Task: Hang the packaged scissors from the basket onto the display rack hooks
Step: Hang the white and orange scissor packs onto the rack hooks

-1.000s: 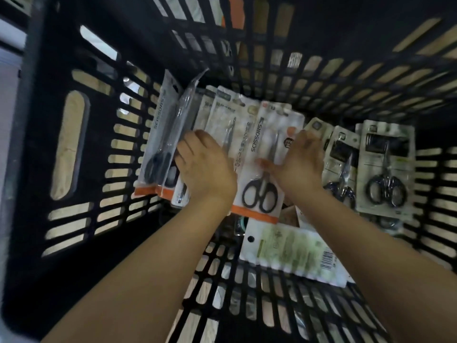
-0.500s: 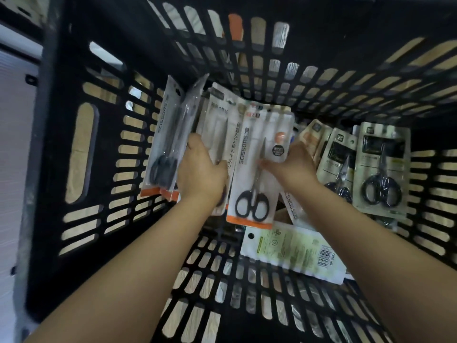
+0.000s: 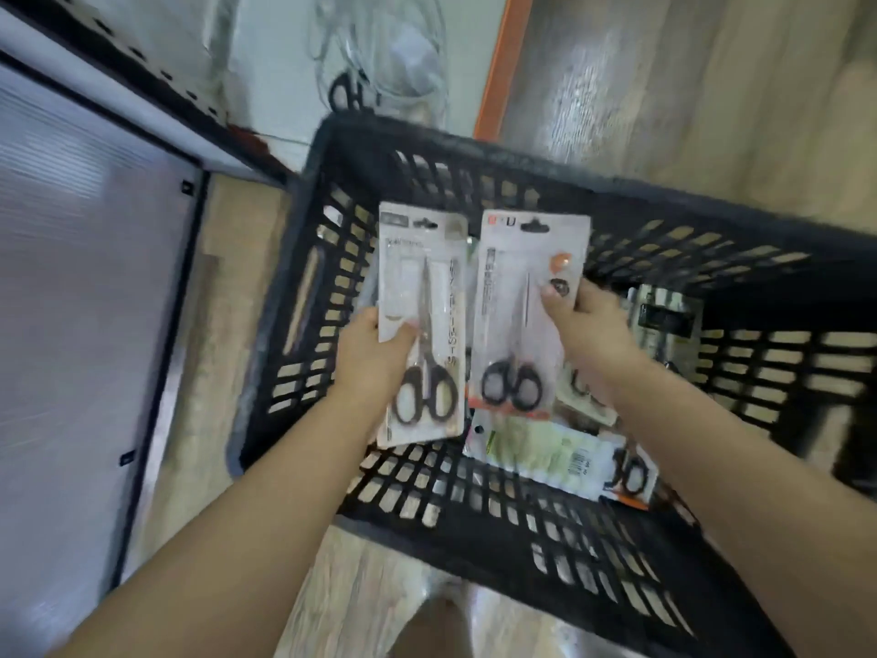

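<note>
head view looks down on a wood-grain floor [image 3: 712,87] that fills the top right and shows again past the near edge. a pale ribbed panel [image 3: 71,277] with a dark frame takes the left side, and its right edge runs close to the left wall of a black slotted basket [image 3: 617,206]. only a narrow strip of floor lies between them. an orange upright edge [image 3: 498,64] rises just beyond the basket's far rim, with a blurred clear pack [image 3: 375,54] beside it. the basket's far rim and near wall frame an open mouth. its right half is open down to the packs lying inside.

two bare forearms come in from the bottom corners. the left hand [image 3: 375,358] pinches the left scissors pack [image 3: 422,325] at its left edge, thumb on the front and fingers behind. the right hand [image 3: 588,325] grips the right scissors pack [image 3: 527,315] at its right edge, thumb across the front. both packs stand upright, hang holes at the top, side by side with a thin gap between them. they are over the left and middle of the basket's mouth, and their tops lie below the far rim in the picture.

lower in the basket a pale green pack [image 3: 536,448] lies flat near the front wall. another scissors pack [image 3: 631,472] with black handles lies at its right end. more packs [image 3: 664,315] lean near the right wall, too blurred to read.
</note>
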